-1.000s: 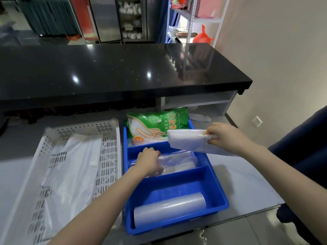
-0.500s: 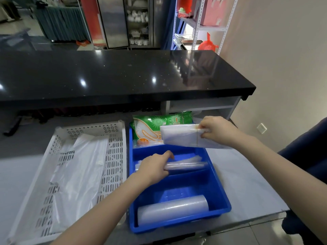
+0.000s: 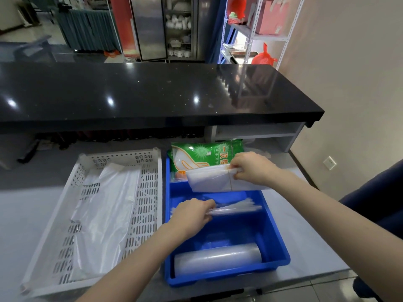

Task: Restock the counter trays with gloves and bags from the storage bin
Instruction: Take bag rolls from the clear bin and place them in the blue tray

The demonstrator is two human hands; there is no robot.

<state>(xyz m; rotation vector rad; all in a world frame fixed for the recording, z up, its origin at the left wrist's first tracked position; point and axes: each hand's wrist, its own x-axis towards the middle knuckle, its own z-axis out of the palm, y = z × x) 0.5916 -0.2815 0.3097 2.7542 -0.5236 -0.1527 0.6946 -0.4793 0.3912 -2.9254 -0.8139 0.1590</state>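
Observation:
A blue divided tray sits on the grey worktop. In its middle compartment my left hand grips a flat stack of clear plastic bags and holds it up on edge. Above the tray's far part, my right hand holds a folded white bundle of bags. A green pack of disposable gloves leans in the far compartment. A clear plastic roll lies in the near compartment.
A white perforated basket with a loose white plastic bag stands left of the blue tray. A raised black counter runs across behind. The wall and a dark blue chair are at the right.
My left hand has tipped the clear bag stack from flat up onto its edge. My right hand has brought the white bundle left and lower, over the tray's far part.

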